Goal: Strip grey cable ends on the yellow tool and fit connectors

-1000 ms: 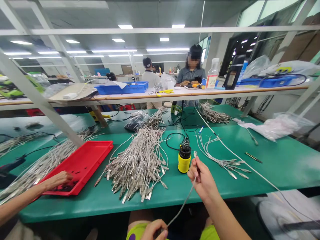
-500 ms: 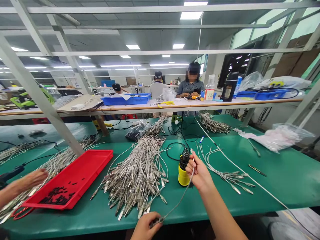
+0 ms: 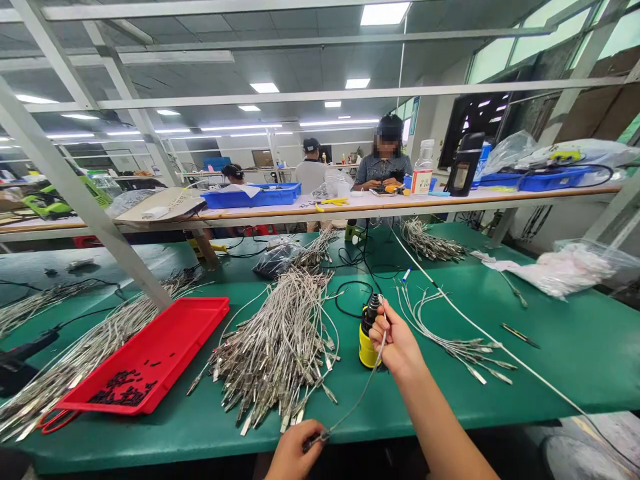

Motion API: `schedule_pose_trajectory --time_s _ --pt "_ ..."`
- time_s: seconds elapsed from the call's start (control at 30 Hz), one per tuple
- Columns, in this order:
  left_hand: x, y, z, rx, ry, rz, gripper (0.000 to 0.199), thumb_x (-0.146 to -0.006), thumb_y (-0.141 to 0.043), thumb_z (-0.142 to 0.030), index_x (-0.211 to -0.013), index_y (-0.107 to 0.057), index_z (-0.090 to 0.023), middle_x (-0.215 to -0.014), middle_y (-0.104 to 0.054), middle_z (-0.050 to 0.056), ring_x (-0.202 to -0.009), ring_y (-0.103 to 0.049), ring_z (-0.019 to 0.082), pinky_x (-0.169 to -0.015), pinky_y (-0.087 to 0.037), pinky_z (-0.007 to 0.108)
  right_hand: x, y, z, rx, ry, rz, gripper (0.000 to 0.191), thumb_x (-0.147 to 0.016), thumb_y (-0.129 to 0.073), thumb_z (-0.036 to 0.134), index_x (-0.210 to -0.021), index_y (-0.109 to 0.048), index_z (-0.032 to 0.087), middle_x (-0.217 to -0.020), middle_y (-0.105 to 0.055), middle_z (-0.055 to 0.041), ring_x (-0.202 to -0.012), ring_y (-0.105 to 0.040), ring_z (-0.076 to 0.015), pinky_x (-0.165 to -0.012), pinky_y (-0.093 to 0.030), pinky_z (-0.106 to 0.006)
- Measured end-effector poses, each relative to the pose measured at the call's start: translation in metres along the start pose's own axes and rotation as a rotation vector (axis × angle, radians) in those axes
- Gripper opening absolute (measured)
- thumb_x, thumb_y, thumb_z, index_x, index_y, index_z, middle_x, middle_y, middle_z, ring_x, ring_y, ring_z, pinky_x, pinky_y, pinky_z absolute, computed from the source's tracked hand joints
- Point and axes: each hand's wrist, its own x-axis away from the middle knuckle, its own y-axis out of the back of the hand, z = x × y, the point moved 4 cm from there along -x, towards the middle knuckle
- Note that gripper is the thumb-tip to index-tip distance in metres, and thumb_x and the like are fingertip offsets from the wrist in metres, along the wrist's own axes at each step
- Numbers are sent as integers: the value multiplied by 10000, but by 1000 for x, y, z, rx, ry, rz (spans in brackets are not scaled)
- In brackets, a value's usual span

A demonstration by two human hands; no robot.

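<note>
My right hand (image 3: 393,337) is closed on the upper end of a thin grey cable (image 3: 364,393), right beside the nozzle of a yellow and black heat tool (image 3: 369,333) standing on the bench. Near the front edge, my left hand (image 3: 300,448) grips the connector end of the same cable, its fingers wrapped round it. Between the hands the cable hangs in a loose curve. A large pile of grey cables with metal plugs (image 3: 280,347) lies just beyond my left hand. A smaller bunch (image 3: 465,350) rests to the right of my right hand.
A red tray (image 3: 187,333) with small black pieces sits on the green bench (image 3: 450,413) at left, beside more cables. A white cord (image 3: 475,323) crosses the right side, near tweezers (image 3: 520,335). A metal-framed shelf spans behind; a person (image 3: 384,160) sits beyond.
The other person's hand and forearm at the far left have left the view. The camera view has shifted slightly. My hands keep nearly the same hold on the cable.
</note>
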Motion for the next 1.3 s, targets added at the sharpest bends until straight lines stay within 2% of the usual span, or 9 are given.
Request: schedule_pose_trajectory --time_s 0.2,0.97,1.3 --pt "1 0 -2 0 -6 -5 168 -891 -538 -234 -825 -690 -204 -813 -726 34 -775 -644 193 -716 -431 259 0 -1 0 15 -4 5 286 -880 -772 373 -790 -585 176 -416 -418 124 -311 -234 -17 -329 -214 -159" --pt "2 -3 -2 -19 4 -23 197 -898 -515 -256 -801 -679 -205 -785 -711 38 -745 -633 187 -681 -427 250 -2 0 0 14 15 10 278 -883 -767 367 -797 -590 171 -414 -406 124 -315 -237 -19 -323 -212 -166" --pt "3 -4 0 -12 6 -42 159 -908 -565 -260 -801 -672 -210 -779 -701 29 -748 -635 189 -680 -422 245 -3 2 2 29 32 -5 289 -884 -767 381 -786 -581 182 -410 -408 125 -303 -241 -19 -317 -221 -161"
